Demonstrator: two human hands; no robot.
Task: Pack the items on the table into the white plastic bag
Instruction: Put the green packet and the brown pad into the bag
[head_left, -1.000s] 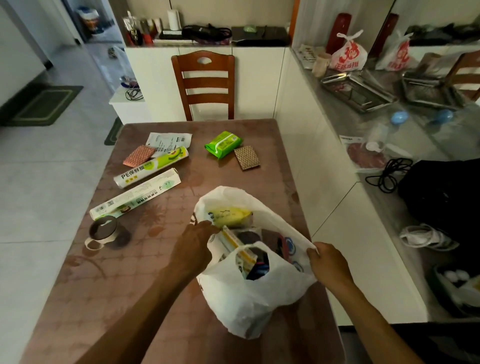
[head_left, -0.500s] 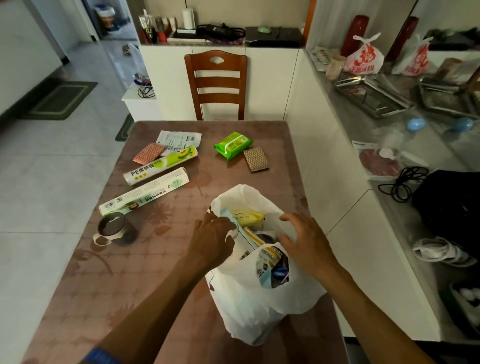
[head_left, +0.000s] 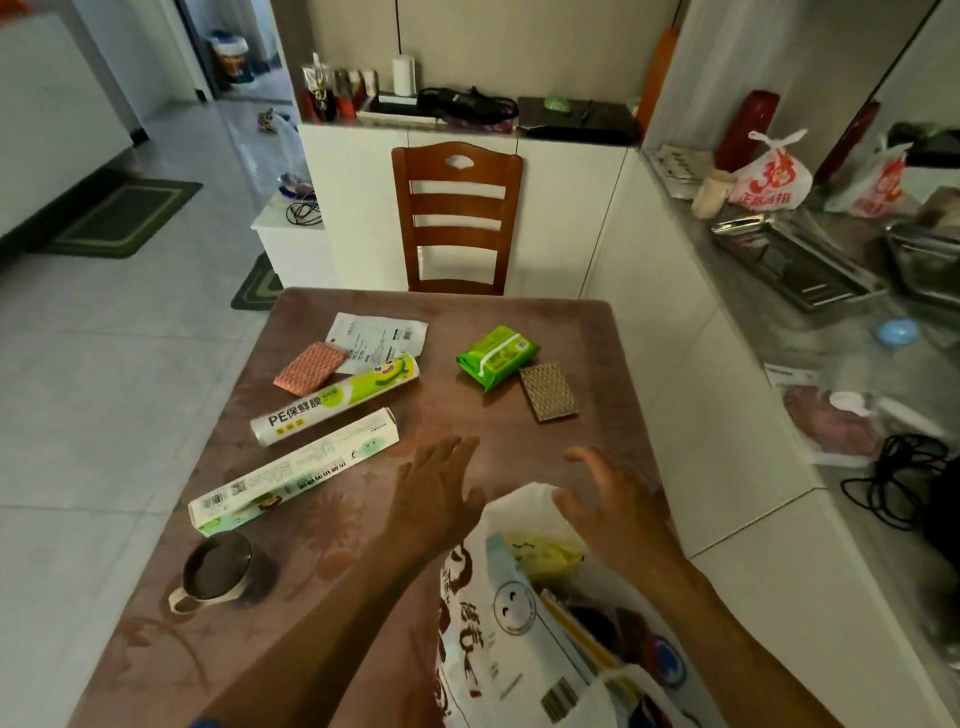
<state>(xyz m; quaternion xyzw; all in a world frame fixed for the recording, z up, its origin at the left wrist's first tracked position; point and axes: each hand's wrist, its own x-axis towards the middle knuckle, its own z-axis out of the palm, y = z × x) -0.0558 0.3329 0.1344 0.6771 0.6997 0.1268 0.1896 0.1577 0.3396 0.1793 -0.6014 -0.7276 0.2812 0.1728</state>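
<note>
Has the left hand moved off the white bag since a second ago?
Yes. The left hand has left the white plastic bag rim and reached forward over the table, toward the long foil box, fingers spread and empty.

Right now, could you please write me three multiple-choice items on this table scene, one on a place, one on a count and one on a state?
1. Where does the green wipes pack lie?
A. Inside the white plastic bag
B. On the table, touching the brown scouring pad
C. On the chair

2. How many long cling-film packages lie on the table?
A. Two
B. Four
C. None

3. What are the hands doing?
A. Both hold the mug
B. Both open and empty, above the table
C. One holds the receipt

Answers:
1 B: it rests against the brown scouring pad.
2 A: a roll and a box.
3 B: the left hand and right hand show spread fingers.
</note>
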